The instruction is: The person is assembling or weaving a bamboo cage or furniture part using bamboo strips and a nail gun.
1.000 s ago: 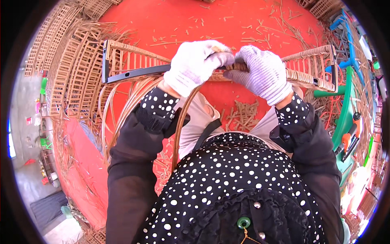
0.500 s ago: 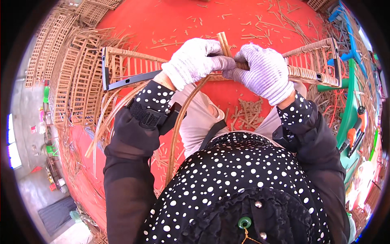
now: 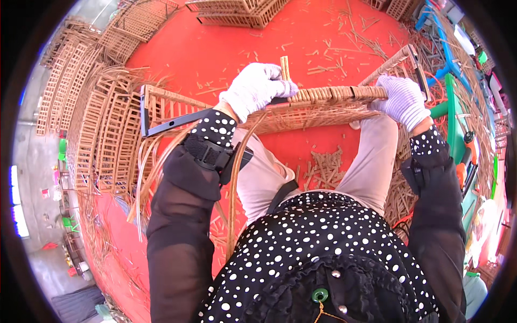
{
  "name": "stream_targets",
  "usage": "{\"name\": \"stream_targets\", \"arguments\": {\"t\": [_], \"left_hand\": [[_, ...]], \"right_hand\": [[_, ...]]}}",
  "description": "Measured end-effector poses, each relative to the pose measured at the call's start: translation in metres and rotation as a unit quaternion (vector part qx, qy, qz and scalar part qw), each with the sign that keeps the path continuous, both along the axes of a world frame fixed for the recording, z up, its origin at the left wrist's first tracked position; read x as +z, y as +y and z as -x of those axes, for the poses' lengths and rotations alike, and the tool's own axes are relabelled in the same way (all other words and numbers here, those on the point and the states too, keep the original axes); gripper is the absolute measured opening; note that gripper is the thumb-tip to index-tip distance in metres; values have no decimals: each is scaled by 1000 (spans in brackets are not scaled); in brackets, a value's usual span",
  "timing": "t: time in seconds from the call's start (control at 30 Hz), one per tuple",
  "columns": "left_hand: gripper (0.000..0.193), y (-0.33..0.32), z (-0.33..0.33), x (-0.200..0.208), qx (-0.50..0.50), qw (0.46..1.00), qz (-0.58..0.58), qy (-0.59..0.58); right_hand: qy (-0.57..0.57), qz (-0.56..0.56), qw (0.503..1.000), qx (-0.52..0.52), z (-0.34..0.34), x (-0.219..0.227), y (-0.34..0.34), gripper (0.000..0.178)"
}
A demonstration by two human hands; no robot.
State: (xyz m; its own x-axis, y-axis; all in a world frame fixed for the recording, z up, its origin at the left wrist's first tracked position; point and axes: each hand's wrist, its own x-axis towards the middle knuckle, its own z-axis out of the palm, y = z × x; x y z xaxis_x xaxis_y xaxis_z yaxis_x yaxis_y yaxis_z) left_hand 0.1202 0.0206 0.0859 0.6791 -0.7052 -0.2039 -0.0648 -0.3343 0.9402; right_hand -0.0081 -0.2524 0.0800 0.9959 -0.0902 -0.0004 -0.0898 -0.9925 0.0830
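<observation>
A woven rattan frame [image 3: 312, 121] with black metal edges lies across in front of my knees. Brown strips wrap the middle and right of its near rail [image 3: 328, 95], while the left stretch of the rail [image 3: 177, 124] is bare black metal. My left hand [image 3: 256, 89], in a white knitted glove, is closed around the rail where the wrapping ends, pinching brown rattan strips [image 3: 285, 69] whose short ends stick up. A long loose strip [image 3: 235, 188] hangs from there past my left forearm. My gloved right hand [image 3: 403, 102] is closed around the wrapped rail's right part; its fingertips are partly hidden.
Several woven lattice panels [image 3: 99, 129] are stacked at the left, and another woven piece [image 3: 242, 13] lies at the far side. Cut strip scraps [image 3: 326, 169] litter the red floor covering [image 3: 210, 54]. Blue [image 3: 444, 43] and green [image 3: 455, 118] frames stand at the right.
My right hand has left the spot beside my left hand and moved right along the rail. The frame has tilted, showing more of the wrapped rail and woven face. My left hand keeps its hold.
</observation>
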Motion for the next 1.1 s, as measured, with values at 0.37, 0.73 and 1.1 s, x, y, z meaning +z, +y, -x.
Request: {"name": "stream_targets", "arguments": {"t": [0.37, 0.73, 1.1], "left_hand": [[30, -99, 25, -4, -96, 969, -61, -221], [24, -171, -25, -6, -175, 966, 21, -189], [17, -185, -12, 10, -187, 980, -56, -41]], "right_hand": [[-76, -52, 995, -33, 49, -9, -91, 30], [-328, -72, 932, -136, 187, -19, -67, 38], [-40, -321, 816, -479, 308, -125, 20, 35]]}}
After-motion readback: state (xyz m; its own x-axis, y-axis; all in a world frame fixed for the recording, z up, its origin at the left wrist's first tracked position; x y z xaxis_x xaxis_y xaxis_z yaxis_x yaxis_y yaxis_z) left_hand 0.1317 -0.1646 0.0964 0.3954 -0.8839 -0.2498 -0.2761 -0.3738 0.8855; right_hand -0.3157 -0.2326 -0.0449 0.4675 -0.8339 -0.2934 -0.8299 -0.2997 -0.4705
